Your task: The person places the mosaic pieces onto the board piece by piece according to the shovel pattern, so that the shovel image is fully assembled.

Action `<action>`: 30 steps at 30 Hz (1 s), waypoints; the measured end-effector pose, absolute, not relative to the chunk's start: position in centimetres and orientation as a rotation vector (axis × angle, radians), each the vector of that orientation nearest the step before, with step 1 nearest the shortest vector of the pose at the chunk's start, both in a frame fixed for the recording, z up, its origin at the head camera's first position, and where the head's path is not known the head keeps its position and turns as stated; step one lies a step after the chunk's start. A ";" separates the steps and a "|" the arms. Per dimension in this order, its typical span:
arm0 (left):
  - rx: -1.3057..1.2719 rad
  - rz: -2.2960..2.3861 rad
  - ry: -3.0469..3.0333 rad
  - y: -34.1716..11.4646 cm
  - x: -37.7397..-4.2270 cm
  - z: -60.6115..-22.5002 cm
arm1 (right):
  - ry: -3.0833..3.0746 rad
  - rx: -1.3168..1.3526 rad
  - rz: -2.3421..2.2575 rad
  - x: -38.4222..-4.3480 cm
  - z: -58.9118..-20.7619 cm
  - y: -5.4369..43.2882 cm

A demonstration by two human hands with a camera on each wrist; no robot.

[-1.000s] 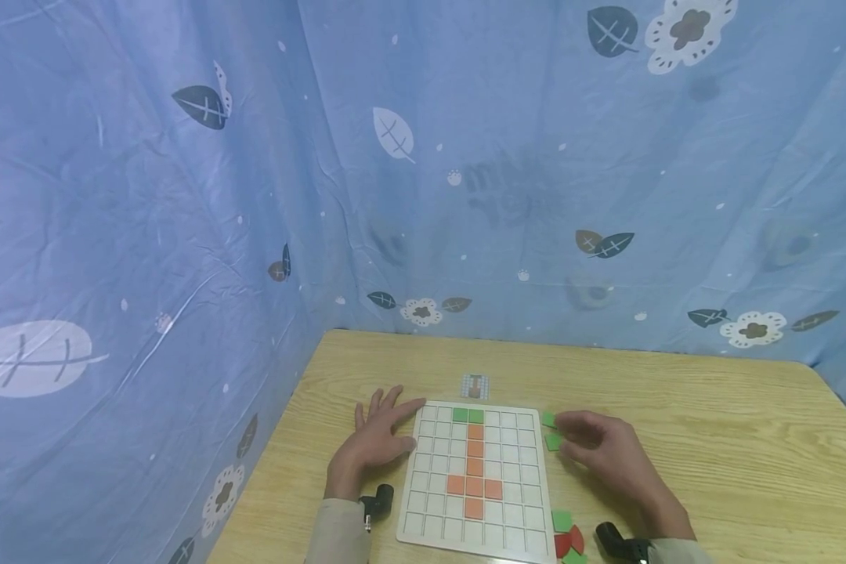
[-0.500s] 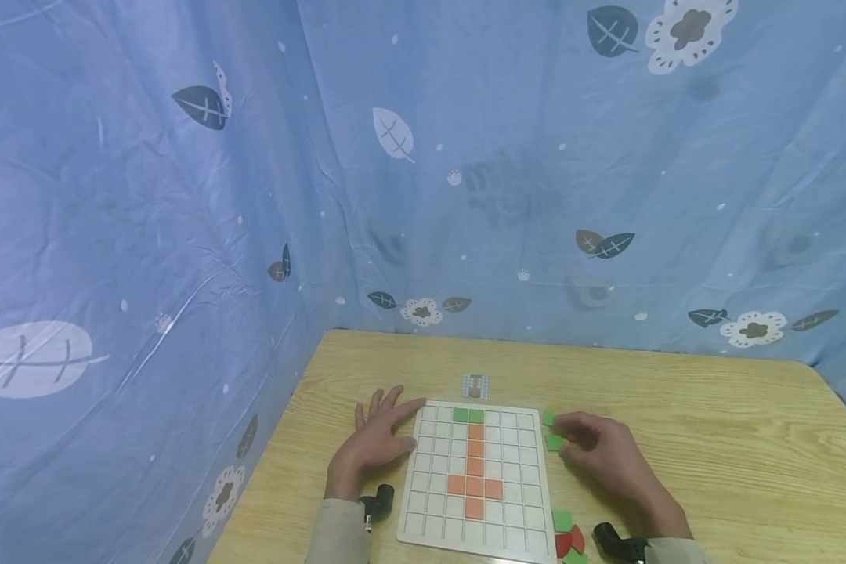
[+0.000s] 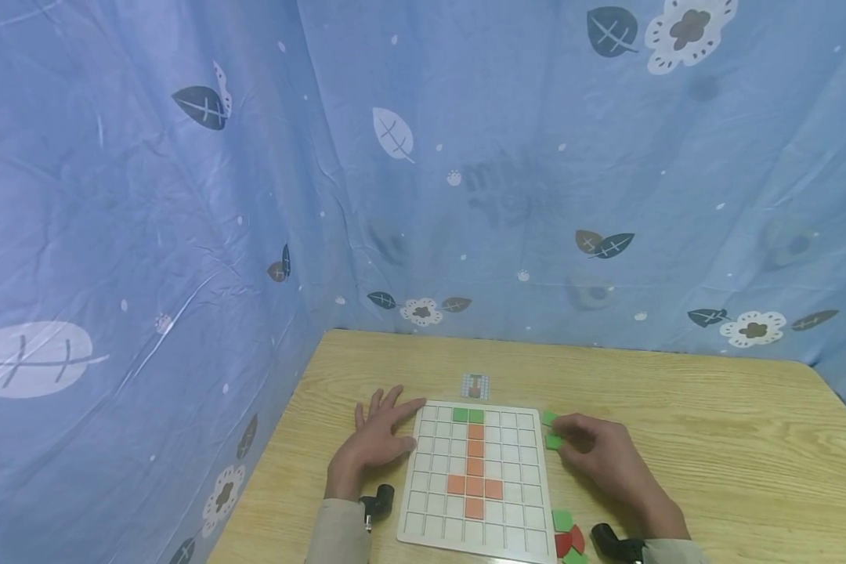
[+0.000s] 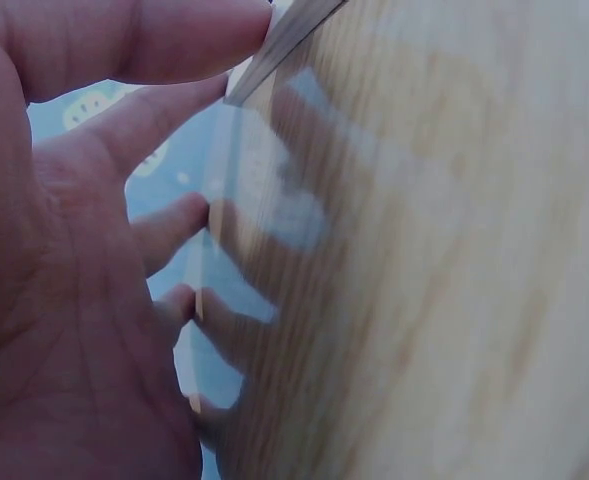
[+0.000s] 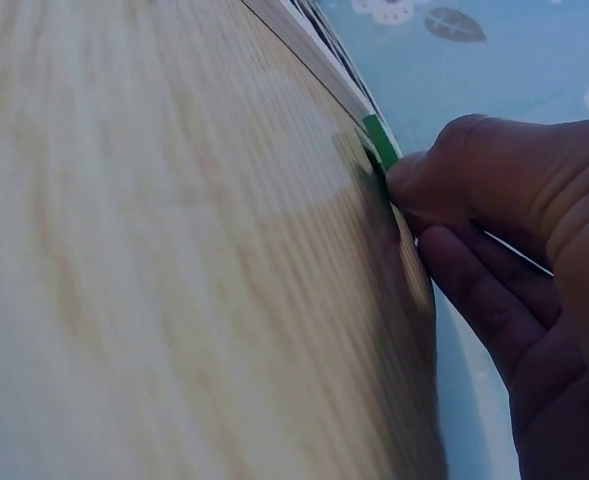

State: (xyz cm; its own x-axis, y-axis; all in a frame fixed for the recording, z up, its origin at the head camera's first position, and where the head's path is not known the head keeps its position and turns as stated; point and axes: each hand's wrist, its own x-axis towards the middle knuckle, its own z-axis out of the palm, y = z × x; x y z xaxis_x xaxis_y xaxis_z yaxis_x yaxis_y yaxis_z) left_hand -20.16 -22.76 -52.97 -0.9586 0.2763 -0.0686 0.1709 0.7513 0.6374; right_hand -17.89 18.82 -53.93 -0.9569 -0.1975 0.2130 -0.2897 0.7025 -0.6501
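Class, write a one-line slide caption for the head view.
Left hand touching the edge of a grid board, right hand at two green tiles beside it.

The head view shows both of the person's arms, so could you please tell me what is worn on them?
The left hand and right hand are both ungloved. A plain beige left sleeve and matching right sleeve cover the forearms. A black, rounded left wrist camera and a similar right wrist camera sit by the cuffs; no cables are discernible.
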 end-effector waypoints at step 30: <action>0.362 0.986 2.802 -22.7 -20.1 -53.1 | -2.639 0.535 1.111 -19.0 -48.6 17.5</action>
State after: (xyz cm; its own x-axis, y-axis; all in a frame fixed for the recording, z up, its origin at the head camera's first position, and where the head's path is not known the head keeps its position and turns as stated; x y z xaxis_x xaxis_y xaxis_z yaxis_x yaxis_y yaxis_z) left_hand -20.07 -22.73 -53.11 -0.9598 0.2742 -0.0595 0.1765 0.7548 0.6317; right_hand -18.96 17.53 -48.57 -0.9073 -0.2424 0.3435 -0.4151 0.6462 -0.6404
